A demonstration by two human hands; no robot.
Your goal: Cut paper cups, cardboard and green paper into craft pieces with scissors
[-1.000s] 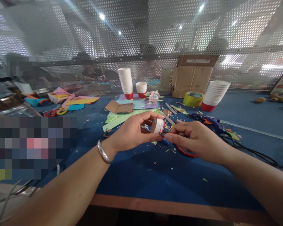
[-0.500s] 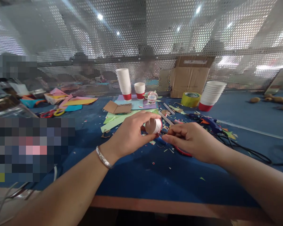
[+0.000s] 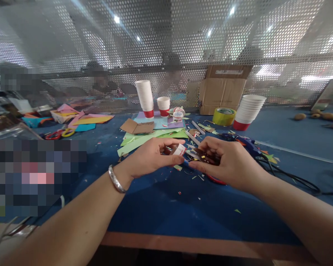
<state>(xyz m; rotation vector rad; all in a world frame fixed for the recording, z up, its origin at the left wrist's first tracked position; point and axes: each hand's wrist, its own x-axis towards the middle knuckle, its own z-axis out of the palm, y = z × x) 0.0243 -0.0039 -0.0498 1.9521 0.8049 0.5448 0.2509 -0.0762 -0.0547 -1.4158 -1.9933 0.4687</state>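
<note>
My left hand (image 3: 152, 157), with a silver bangle on its wrist, pinches a small white and red paper cup piece (image 3: 180, 149) between thumb and fingers. Fingers partly cover it. My right hand (image 3: 222, 159) is closed round dark-handled scissors (image 3: 204, 156), their grey blades pointing left at the paper piece. Whether the blades touch it I cannot tell. Under the hands, a blue tool (image 3: 187, 163) and a red loop-shaped handle (image 3: 217, 180) lie on the blue table (image 3: 166, 210) among paper scraps.
Stacked paper cups (image 3: 144, 94) and a shorter stack (image 3: 163, 106) stand at the back. Further right are a cardboard box (image 3: 223, 92), yellow tape (image 3: 224, 116), more cups (image 3: 249, 109) and a blue glue gun (image 3: 248, 145) with its cord. Coloured paper (image 3: 96, 119) lies left.
Dark-handled scissors now show in my right hand, blades towards the paper piece. My left hand has tilted the piece and shifted slightly left, showing less of its round face.
</note>
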